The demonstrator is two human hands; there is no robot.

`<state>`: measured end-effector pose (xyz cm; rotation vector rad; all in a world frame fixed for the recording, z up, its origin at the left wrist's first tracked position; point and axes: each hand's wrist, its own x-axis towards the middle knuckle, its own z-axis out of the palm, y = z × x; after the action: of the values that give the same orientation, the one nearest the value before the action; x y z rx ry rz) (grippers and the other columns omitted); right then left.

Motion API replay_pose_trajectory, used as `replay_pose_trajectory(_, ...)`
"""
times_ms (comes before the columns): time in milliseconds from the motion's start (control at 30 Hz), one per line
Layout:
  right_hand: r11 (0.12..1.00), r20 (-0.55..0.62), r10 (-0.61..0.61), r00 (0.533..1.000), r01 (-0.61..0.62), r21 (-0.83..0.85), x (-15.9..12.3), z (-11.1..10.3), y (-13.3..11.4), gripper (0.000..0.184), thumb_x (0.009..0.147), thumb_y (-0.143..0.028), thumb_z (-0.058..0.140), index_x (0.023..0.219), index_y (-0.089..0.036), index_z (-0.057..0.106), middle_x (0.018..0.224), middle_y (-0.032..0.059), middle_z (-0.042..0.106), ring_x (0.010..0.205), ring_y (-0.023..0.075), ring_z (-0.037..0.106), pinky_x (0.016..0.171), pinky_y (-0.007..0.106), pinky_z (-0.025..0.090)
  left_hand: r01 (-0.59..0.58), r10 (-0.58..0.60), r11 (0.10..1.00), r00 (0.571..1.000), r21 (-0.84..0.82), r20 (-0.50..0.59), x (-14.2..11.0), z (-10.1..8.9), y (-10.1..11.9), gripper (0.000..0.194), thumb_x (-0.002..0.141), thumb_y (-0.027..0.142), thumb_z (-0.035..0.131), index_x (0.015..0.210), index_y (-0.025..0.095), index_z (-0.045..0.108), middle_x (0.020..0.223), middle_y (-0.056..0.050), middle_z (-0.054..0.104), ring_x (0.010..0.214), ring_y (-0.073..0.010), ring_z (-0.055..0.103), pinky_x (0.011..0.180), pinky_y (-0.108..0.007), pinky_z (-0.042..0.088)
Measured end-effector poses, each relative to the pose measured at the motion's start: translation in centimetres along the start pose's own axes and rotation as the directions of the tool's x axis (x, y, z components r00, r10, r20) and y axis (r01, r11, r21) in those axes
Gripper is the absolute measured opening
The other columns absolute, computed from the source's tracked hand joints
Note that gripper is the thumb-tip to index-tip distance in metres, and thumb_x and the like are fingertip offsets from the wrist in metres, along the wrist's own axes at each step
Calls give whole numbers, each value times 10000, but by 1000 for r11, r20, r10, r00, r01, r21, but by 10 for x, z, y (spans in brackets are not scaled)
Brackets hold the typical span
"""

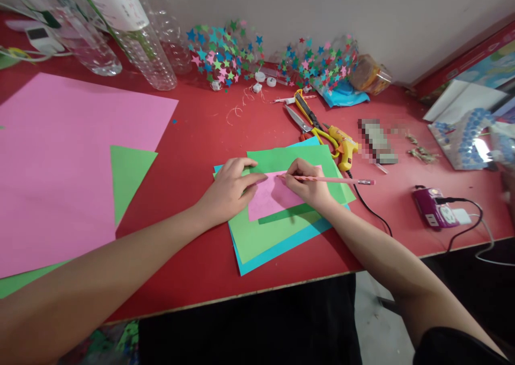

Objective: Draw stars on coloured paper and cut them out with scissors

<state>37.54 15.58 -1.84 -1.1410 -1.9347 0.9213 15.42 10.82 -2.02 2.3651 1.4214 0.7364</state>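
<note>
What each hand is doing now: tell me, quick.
Left hand: open, fingertips on the small pink paper.
Right hand: closed around the pink pencil.

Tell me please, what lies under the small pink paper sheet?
Green paper sheets and, lower, a bright blue paper sheet stick out beyond the pink sheet. Anything fully covered by it cannot be seen.

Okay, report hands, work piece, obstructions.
Right hand gripping pencil, tip at small pink paper. Left hand resting on papers, holding nothing visible. Glue gun beyond stack, clear of both hands.
</note>
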Motion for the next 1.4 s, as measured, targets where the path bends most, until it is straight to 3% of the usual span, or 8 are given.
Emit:
replay_pose_trajectory(600,999,-84,44,995,-44,2,1,-2,-1,95,675,-169,525,632,-217,456,527,-57,453,476,91,385,469,234,281,18,-18,1000,1000,-14,25,0,0,-1,313,941,190,468,1151,222,698,1235,-115,492,1204,-305,456,1014,-528,424)
replay_pose_trajectory(933,998,-20,64,998,-64,4,-2,-2,0,114,711,-193,551,648,-214,459,539,-52,472,495,88,397,477,230,282,25,-25,999,999,-24,21,0,0,0,306,943,206,465,1149,250,686,1231,-101,494,1194,-289,452,1004,-524,427)
replay_pose_trajectory(1400,1000,89,-19,996,18,11,-3,-2,-2,124,742,-197,558,673,-212,456,549,-62,441,495,81,360,490,234,284,25,-24,1000,999,-11,29,0,-1,0,312,946,212,461,1156,219,692,1238,-122,490,1201,-312,455,992,-537,434)
